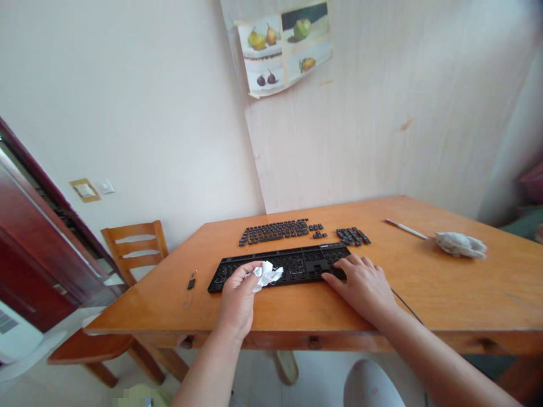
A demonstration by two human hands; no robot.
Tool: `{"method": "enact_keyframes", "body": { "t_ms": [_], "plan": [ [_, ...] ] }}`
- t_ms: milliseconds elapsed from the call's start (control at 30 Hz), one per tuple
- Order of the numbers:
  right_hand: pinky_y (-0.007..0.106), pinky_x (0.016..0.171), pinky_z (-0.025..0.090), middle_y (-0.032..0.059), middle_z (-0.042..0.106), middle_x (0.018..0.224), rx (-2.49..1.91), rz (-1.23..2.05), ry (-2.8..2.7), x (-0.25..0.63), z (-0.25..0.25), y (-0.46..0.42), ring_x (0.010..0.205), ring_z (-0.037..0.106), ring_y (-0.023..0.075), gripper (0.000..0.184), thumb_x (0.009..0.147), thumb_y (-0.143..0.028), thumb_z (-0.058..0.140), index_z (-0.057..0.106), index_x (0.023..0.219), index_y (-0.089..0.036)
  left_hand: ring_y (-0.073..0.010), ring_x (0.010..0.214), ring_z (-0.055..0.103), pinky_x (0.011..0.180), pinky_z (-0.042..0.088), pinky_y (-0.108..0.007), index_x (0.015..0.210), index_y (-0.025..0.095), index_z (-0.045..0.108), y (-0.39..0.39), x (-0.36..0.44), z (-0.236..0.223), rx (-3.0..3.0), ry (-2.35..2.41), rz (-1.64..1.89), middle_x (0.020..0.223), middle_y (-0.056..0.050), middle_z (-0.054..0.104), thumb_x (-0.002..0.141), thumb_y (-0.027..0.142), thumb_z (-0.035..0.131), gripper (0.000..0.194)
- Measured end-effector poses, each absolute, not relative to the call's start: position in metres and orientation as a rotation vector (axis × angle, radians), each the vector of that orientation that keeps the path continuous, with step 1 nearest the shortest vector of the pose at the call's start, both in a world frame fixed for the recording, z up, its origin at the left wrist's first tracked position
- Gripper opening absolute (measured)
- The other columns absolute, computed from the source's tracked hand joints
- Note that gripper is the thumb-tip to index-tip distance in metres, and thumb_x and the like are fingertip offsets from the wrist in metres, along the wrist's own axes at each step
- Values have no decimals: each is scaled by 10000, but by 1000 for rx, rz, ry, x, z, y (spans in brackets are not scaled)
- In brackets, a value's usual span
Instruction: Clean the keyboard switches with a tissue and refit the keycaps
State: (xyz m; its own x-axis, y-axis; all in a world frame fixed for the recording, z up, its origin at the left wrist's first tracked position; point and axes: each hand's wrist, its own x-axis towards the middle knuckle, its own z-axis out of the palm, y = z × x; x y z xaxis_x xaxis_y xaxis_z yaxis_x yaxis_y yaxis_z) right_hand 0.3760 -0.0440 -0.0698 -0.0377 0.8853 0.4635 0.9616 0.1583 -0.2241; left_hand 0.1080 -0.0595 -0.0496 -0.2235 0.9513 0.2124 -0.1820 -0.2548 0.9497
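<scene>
A black keyboard frame (pixel 297 263) with its keycaps taken off lies on the wooden table (pixel 445 294). My left hand (pixel 237 297) is closed on a crumpled white tissue (pixel 266 275) and presses it onto the left part of the keyboard. Spread flat, my right hand (pixel 360 282) rests with its fingers on the keyboard's right end. Rows of loose black keycaps (pixel 275 230) are laid out behind the keyboard, with a smaller group of keycaps (pixel 353 236) to their right.
A small brush with a white handle and fluffy grey head (pixel 458 244) lies at the table's right. A wire keycap puller (pixel 190 284) sits left of the keyboard. The keyboard cable (pixel 405 305) runs off the front edge. A wooden chair (pixel 131 249) stands at the left.
</scene>
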Motion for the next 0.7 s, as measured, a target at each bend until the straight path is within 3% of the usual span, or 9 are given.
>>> {"method": "enact_keyframes", "body": {
  "t_ms": [200,367,533,600,700],
  "plan": [
    [432,843,413,91,673,1018,-1631,-219,-1857,379,-72,-44,1018,571,308,376,912,-562,522,711,1028,-258,-176,818,684,723,471,-255,942,139,682,-68,137,-48,862,894,1594,900,-71,740,674,247,797,311],
    [322,773,469,72,662,995,-1291,143,-1955,379,-64,-56,864,636,199,404,964,-523,462,673,1121,-217,-143,749,646,641,438,-223,875,141,671,-70,164,-51,870,845,1480,850,-62,720,684,241,788,246],
    [275,681,456,59,652,932,-1097,388,-2077,381,-56,-65,783,618,173,489,934,-518,540,598,1294,-192,-123,672,597,633,436,-234,839,151,672,-71,188,-55,1003,816,1353,782,-42,693,723,270,745,181],
    [266,660,438,46,653,894,-1072,419,-2092,380,-56,-65,753,602,164,433,920,-493,572,631,1226,-193,-120,668,588,641,438,-237,833,150,673,-71,194,-57,1041,820,1312,769,-41,688,728,264,736,167],
    [255,628,408,21,644,792,-1069,448,-2086,378,-59,-62,708,575,152,261,928,-429,565,677,934,-193,-129,695,599,665,449,-245,856,141,689,-71,199,-60,1080,829,1283,790,-58,697,744,278,734,183]
  ]
}}
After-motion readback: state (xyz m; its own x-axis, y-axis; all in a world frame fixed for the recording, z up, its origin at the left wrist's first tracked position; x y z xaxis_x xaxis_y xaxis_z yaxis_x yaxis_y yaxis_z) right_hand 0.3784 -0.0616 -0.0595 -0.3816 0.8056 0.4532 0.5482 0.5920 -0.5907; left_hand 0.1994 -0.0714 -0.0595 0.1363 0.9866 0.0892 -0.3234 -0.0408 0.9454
